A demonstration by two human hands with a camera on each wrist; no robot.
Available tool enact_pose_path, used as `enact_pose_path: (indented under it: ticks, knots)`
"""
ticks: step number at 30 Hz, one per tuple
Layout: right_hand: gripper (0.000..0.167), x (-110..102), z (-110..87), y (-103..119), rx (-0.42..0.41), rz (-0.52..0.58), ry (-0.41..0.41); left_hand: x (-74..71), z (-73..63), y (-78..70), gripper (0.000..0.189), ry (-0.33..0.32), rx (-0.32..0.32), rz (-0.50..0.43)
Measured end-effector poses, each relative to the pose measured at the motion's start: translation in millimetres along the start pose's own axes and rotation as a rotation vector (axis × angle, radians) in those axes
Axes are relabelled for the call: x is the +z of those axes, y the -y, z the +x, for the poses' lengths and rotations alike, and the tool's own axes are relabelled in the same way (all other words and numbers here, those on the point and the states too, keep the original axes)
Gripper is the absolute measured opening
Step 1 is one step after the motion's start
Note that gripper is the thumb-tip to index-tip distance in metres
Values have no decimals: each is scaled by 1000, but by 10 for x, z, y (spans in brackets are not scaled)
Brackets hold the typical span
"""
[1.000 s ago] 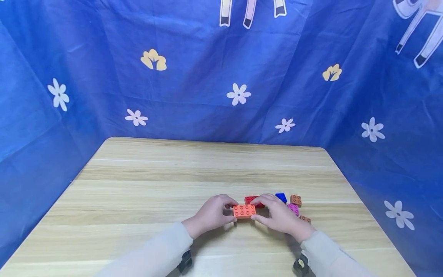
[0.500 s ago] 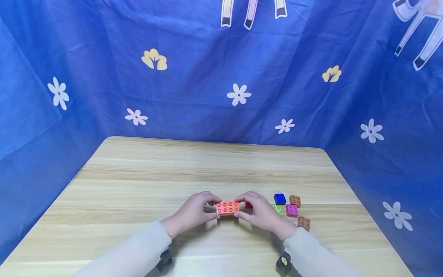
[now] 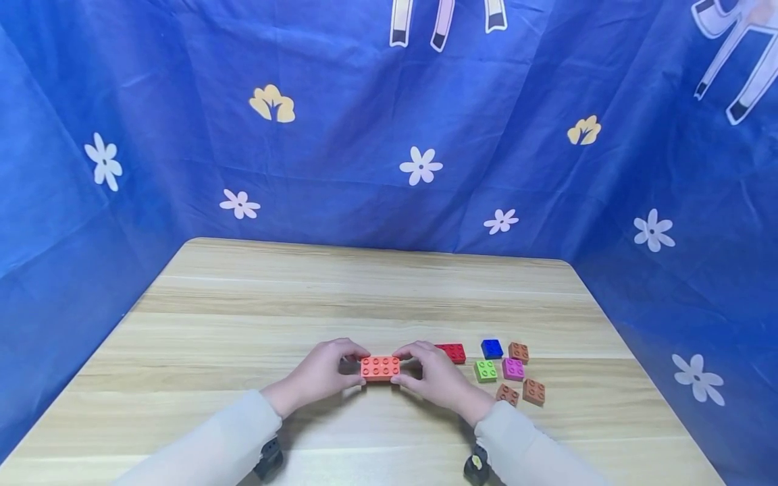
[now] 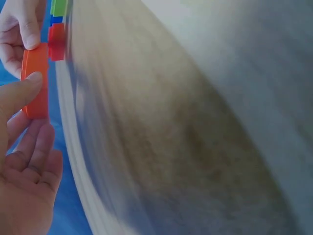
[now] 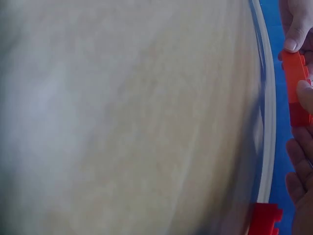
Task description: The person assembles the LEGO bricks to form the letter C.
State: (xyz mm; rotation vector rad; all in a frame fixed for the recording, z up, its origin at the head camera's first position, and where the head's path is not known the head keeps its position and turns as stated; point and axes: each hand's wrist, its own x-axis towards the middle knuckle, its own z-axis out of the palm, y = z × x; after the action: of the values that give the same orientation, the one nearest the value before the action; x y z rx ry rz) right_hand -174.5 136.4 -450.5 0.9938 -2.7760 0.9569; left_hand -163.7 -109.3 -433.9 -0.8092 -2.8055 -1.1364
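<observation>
An orange toy building brick, with two rows of studs facing up, is held between both hands above the table. My left hand pinches its left end with thumb and fingers. At the other end, my right hand pinches it the same way. The left wrist view shows the orange brick with a thumb across its side. In the right wrist view the orange brick appears at the right edge between the two hands. Just beyond the right hand lies a red brick, partly hidden by it.
Right of the hands, smaller bricks lie spread on the wooden table: a blue one, a lime green one, a magenta one and several brown ones. A blue patterned cloth surrounds the table's back and sides.
Both hands have moved left together, carrying the orange brick away from the other bricks. The red, green and brown bricks that the right hand covered now show.
</observation>
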Motion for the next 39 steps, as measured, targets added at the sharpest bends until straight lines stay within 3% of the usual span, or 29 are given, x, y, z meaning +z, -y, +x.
enact_pose_path:
  ticks: [15,39]
  knots:
    - [38,181,85,-45,-3,-31,-44,41,21,145,37,1,-52,-26]
    - [41,187,123,-44,7,-116,0,71,44,210,36,-3,-85,-27]
